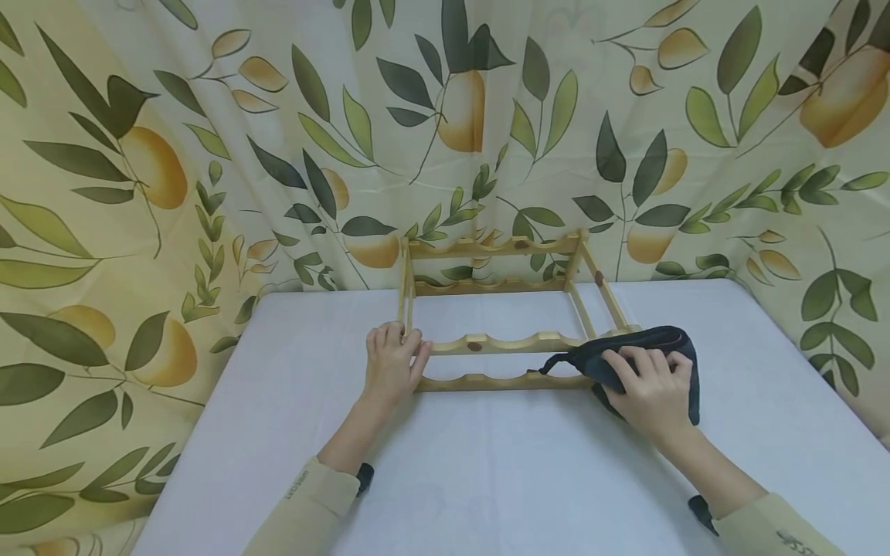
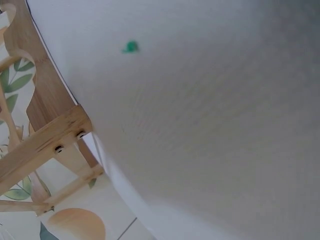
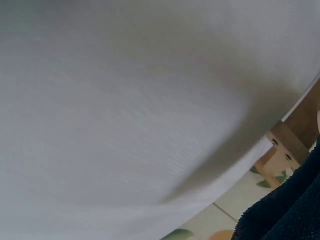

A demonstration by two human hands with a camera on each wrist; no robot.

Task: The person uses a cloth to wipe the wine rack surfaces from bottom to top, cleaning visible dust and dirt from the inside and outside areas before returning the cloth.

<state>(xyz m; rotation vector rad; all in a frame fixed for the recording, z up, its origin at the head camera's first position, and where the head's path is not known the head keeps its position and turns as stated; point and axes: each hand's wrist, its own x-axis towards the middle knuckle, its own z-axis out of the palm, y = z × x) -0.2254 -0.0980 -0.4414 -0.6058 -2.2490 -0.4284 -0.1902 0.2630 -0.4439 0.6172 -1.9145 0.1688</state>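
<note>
A light wooden wine rack (image 1: 514,343) with scalloped rails stands on the white-covered table. At its front left corner, my left hand (image 1: 391,364) grips the frame, fingers curled over the top. My right hand (image 1: 651,392) holds a dark blue cloth (image 1: 591,363) against the front right corner, covering that end of the rails; a thin strap of it trails left over the rack. In the left wrist view, screw heads show on the rack's end piece (image 2: 45,142). The right wrist view catches the cloth (image 3: 290,205) beside the rack's end (image 3: 284,142). Neither wrist view shows the hands.
The white tablecloth (image 1: 480,471) spreads around the rack and in front of it. Behind the table hangs a curtain (image 1: 542,177) with a leaf and fruit print. A small green mark (image 2: 131,47) shows on the white cloth in the left wrist view.
</note>
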